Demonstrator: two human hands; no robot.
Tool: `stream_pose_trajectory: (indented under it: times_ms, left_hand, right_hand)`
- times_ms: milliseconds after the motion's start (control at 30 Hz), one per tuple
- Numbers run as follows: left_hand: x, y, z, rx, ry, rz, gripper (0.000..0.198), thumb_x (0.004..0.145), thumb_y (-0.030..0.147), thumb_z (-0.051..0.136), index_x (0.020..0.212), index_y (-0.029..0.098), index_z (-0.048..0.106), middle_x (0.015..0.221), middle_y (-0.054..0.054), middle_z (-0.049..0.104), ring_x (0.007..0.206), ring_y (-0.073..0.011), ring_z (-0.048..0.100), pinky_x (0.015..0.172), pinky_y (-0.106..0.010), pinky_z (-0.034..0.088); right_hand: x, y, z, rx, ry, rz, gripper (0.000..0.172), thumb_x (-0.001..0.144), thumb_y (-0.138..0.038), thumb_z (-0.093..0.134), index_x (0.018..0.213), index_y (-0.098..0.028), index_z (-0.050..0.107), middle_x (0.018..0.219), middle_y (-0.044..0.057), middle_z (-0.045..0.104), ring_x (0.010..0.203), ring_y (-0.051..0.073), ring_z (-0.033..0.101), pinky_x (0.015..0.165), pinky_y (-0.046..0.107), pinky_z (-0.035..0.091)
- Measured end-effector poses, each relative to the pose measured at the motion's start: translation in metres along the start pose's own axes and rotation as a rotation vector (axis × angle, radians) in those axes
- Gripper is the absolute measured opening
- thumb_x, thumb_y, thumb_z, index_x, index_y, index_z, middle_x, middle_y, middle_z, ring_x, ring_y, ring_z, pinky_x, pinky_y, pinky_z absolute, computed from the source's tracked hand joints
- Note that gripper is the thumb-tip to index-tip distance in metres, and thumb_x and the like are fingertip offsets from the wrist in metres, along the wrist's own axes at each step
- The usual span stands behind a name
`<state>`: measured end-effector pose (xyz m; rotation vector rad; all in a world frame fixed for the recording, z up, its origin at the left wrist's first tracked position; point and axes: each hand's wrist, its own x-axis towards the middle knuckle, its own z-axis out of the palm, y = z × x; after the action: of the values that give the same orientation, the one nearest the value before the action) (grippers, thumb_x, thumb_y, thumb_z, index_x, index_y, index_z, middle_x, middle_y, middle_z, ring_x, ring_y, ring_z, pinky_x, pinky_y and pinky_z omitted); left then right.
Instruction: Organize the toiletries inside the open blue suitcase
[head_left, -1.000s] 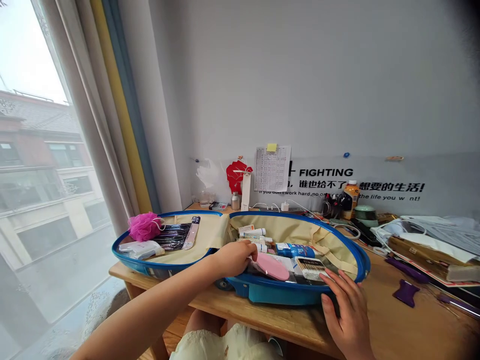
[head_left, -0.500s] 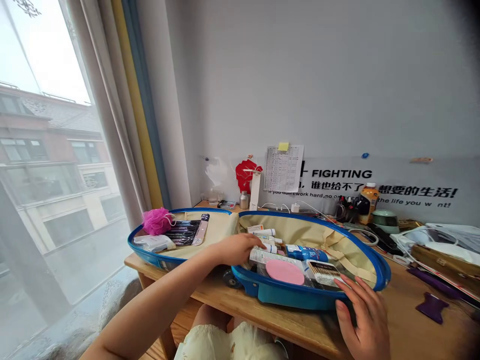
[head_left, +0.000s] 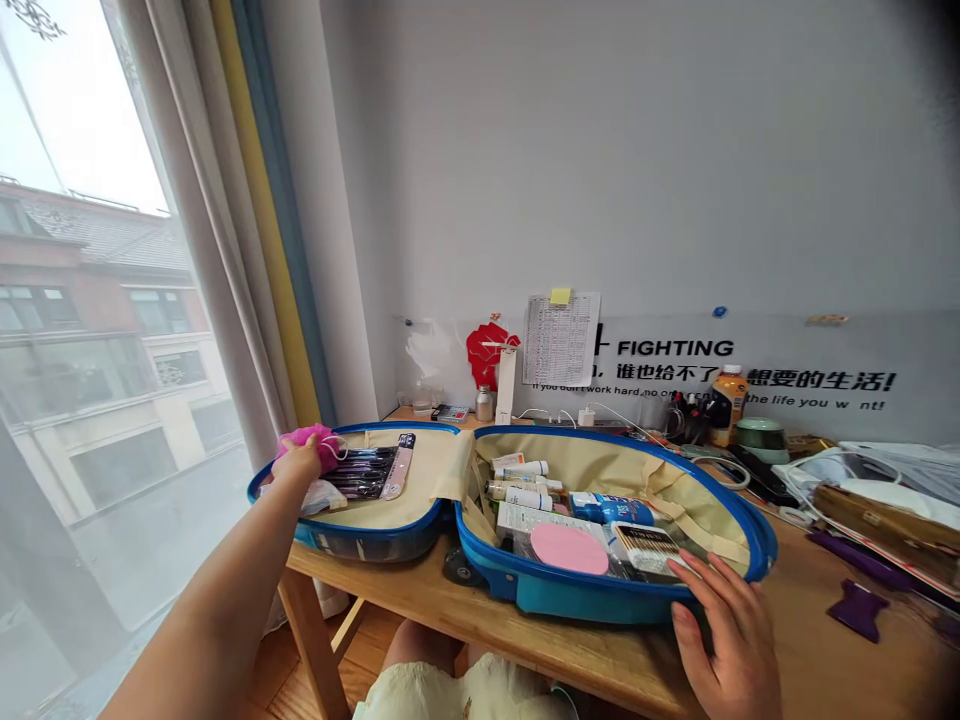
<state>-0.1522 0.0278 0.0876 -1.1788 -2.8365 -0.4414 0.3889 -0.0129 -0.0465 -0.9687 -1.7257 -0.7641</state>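
An open blue suitcase (head_left: 585,605) with cream lining lies on the desk, its two halves spread side by side. In the left half my left hand (head_left: 298,462) has its fingers closed on a bright pink bath puff (head_left: 321,440). Beside the puff are a flat pack of dark slim sticks (head_left: 369,470) and a clear plastic packet (head_left: 324,497), partly behind my wrist. My right hand (head_left: 726,625) rests open over the right half's front rim, fingers spread, close to a pack of cotton swabs (head_left: 646,546). That half also holds a pink oval (head_left: 568,550), a blue bottle (head_left: 611,508) and white-capped tubes (head_left: 529,498).
The wooden desk (head_left: 802,600) carries a purple piece (head_left: 857,610), a brown pouch (head_left: 877,520), cables and an orange-labelled bottle (head_left: 727,405) on the right. A window and curtains (head_left: 217,230) stand at the left, and a wall is behind.
My left hand has moved left from the tubes in the right half to the bath puff, which now sits partly under it. My right hand stays on the rim. The view has shifted slightly.
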Motion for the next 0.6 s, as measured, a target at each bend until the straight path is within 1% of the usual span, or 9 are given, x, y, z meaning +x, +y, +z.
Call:
stream_pose_trajectory:
  times_ms: [100,200,267,333,367,433,500,600]
  left_hand:
    - [0.004,-0.010,0.003,-0.007,0.005,-0.023,0.054,0.083,0.037,0.054,0.132,0.017,0.049,0.137,-0.027,0.046,0.112,-0.0430,0.059,0.079,-0.048,0.050]
    - [0.004,-0.010,-0.002,-0.033,0.030,-0.024,0.045,0.085,0.041,0.050,0.122,0.017,0.054,0.126,-0.024,0.055,0.108,-0.0392,0.060,0.078,-0.046,0.050]
    - [0.003,-0.004,-0.009,-0.065,0.057,-0.004,0.041,0.087,0.039,0.044,0.119,0.017,0.055,0.126,-0.022,0.055,0.107,-0.0371,0.061,0.080,-0.045,0.050]
    - [0.001,0.011,-0.017,-0.110,0.088,0.035,0.039,0.090,0.036,0.038,0.120,0.016,0.054,0.131,-0.022,0.052,0.107,-0.0350,0.060,0.082,-0.045,0.049]
    - [0.000,0.023,-0.020,-0.137,0.101,0.062,0.039,0.091,0.034,0.036,0.121,0.015,0.053,0.133,-0.022,0.050,0.108,-0.0338,0.060,0.084,-0.044,0.049]
    - [-0.006,0.055,-0.026,-0.198,0.114,0.143,0.039,0.092,0.034,0.036,0.123,0.014,0.051,0.135,-0.021,0.049,0.110,-0.0311,0.060,0.088,-0.041,0.048]
    - [-0.019,0.097,-0.028,-0.262,0.105,0.258,0.039,0.093,0.036,0.039,0.123,0.014,0.050,0.131,-0.019,0.053,0.113,-0.0287,0.058,0.091,-0.037,0.046]
    - [-0.054,0.166,-0.020,-0.365,0.035,0.467,0.034,0.093,0.039,0.045,0.118,0.017,0.052,0.123,-0.013,0.060,0.111,-0.0243,0.059,0.091,-0.033,0.045]
  right_hand:
    - [-0.001,0.000,0.000,0.005,-0.018,0.021,0.032,0.094,-0.033,0.038,0.121,-0.021,0.051,0.116,0.012,0.061,0.121,0.030,0.051,0.103,0.050,0.035]
    - [-0.002,-0.001,0.001,0.011,-0.020,0.027,0.032,0.094,-0.033,0.038,0.121,-0.021,0.052,0.116,0.011,0.061,0.122,0.030,0.050,0.103,0.049,0.035]
    - [-0.002,-0.001,0.001,0.012,-0.011,0.021,0.032,0.094,-0.032,0.038,0.120,-0.021,0.052,0.115,0.011,0.062,0.122,0.029,0.050,0.103,0.048,0.035]
    - [-0.001,-0.001,0.001,0.014,-0.001,0.026,0.032,0.093,-0.031,0.039,0.120,-0.020,0.053,0.115,0.012,0.062,0.122,0.029,0.050,0.103,0.049,0.035]
    - [-0.001,-0.002,0.001,0.017,0.005,0.031,0.032,0.093,-0.031,0.039,0.120,-0.021,0.053,0.115,0.011,0.062,0.122,0.029,0.050,0.104,0.049,0.035]
    - [-0.001,-0.002,0.001,0.020,0.008,0.041,0.032,0.093,-0.031,0.039,0.120,-0.022,0.053,0.115,0.011,0.062,0.121,0.029,0.051,0.104,0.049,0.034]
    - [-0.002,-0.002,0.000,0.017,-0.001,0.040,0.032,0.093,-0.031,0.039,0.120,-0.022,0.053,0.115,0.011,0.062,0.120,0.029,0.052,0.104,0.049,0.034]
    - [-0.002,-0.003,-0.001,0.010,-0.005,0.045,0.031,0.093,-0.030,0.040,0.120,-0.022,0.053,0.115,0.010,0.062,0.119,0.028,0.052,0.105,0.049,0.034]
